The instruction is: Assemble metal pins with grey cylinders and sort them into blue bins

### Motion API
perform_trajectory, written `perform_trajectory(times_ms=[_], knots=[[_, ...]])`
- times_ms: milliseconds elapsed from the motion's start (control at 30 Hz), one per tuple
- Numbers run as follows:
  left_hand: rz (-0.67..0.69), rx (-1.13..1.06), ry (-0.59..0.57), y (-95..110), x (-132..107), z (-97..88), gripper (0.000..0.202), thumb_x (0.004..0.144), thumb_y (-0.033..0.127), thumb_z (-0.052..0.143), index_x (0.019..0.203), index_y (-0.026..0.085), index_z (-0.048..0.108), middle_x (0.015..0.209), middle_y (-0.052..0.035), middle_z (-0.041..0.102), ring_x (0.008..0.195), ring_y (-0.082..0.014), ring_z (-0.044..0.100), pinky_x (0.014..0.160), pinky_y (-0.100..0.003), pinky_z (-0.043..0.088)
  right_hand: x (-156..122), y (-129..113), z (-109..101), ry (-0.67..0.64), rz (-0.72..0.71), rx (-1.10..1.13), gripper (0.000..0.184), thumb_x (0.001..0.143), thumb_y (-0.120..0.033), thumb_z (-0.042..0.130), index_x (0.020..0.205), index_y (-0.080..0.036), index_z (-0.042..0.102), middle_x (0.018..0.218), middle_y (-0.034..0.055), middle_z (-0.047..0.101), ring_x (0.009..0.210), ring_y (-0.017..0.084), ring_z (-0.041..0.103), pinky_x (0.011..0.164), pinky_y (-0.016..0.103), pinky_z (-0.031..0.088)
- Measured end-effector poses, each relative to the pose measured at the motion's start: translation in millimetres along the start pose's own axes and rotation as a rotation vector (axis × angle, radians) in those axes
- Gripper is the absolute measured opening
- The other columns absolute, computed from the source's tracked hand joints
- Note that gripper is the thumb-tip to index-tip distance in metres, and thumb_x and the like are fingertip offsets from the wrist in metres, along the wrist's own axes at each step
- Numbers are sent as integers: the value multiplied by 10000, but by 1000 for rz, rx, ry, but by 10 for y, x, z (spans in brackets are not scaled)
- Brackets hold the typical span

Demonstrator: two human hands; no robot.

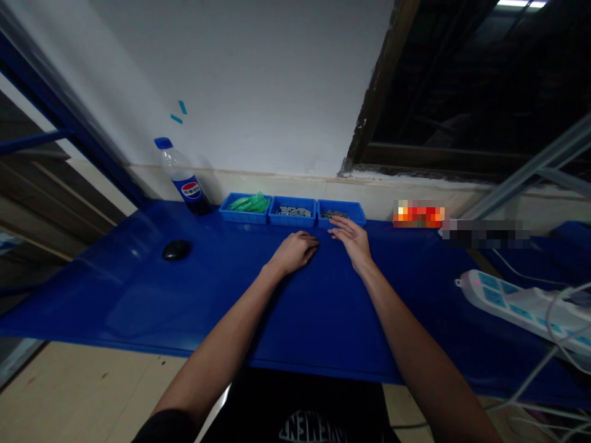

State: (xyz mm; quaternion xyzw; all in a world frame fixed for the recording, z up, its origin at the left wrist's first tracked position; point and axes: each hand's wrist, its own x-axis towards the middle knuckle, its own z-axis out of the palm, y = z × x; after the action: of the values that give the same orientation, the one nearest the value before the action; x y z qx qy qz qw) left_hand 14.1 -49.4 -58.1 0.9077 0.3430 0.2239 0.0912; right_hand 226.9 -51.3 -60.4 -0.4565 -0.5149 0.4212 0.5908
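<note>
Left hand (295, 251): was curled; cannot tell if holding anything.
Right hand (354, 240): fingers were loosely spread, nearer.
Right blue bin (354, 210): sat at right hand's eleven o'clock, left's two; long axis nine-to-three.

Can't ID the tiny metal parts (330, 214) in the blue bin (353, 210) partly hidden by the right hand (354, 241), or that pixelated red thing (419, 215), tbh.
</note>
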Motion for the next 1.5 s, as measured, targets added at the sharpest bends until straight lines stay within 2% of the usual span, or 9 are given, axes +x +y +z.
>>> perform_trajectory(times_ms=[167,333,467,633,1033,1133,1233,1367,1500], knots=[[-39,6,26,-65,-32,-18,249,985,174,578,1127,188,782,1159,-117,781,1099,-282,695,1006,-415,544,5,23,-6,5,22,10,458,727,-391,820,1151,-228,755,1220,130,786,912,257,780,782,381,595],[-145,28,25,-28,-37,-48,197,988,176,583,1090,178,752,1089,-107,755,1052,-262,684,946,-368,553,3,37,-9,-3,26,3,448,730,-394,820,1146,-240,756,1213,113,791,899,244,775,758,361,584],[-165,-2,31,-6,-34,-56,207,997,163,562,1083,187,749,1078,-95,743,1051,-251,682,931,-347,551,-6,28,-11,-18,40,-10,422,744,-375,813,1141,-242,758,1202,110,794,864,231,769,741,354,572],[-163,-86,81,-39,-32,-33,230,970,112,577,1059,182,777,1087,-86,769,1030,-233,705,969,-341,542,-2,35,-11,-33,46,4,412,738,-352,812,1132,-243,760,1189,100,798,830,217,763,725,343,556],[-288,-204,258,-104,-17,46,202,896,89,691,1016,194,815,1056,-67,821,968,-241,764,951,-367,579,-14,13,-7,-57,48,2,396,741,-351,810,1118,-240,762,1105,88,814,800,209,750,715,339,537],[-316,-320,374,-65,1,35,145,907,141,710,998,192,811,1023,-70,825,942,-231,775,935,-362,588,-11,16,-8,-54,47,-10,397,750,-378,806,1119,-241,761,1066,83,820,788,208,742,709,339,531],[-373,-548,483,-33,29,13,116,907,230,740,986,168,798,953,-83,825,856,-221,785,840,-332,606,-12,13,-2,-66,48,-34,390,762,-412,804,1109,-236,767,952,68,824,716,192,715,675,329,514],[-414,-810,485,-17,57,-17,238,884,353,774,986,138,774,816,-85,808,759,-212,781,744,-294,596,-44,-28,37,-146,70,-9,369,737,-434,843,1027,-212,793,813,60,808,656,187,695,666,336,516],[-399,-876,445,-12,67,-9,315,859,424,790,982,135,771,795,-85,801,749,-203,775,719,-274,581,-88,-48,83,-211,132,70,370,697,-441,896,969,-202,817,823,80,816,733,218,738,727,359,541]])
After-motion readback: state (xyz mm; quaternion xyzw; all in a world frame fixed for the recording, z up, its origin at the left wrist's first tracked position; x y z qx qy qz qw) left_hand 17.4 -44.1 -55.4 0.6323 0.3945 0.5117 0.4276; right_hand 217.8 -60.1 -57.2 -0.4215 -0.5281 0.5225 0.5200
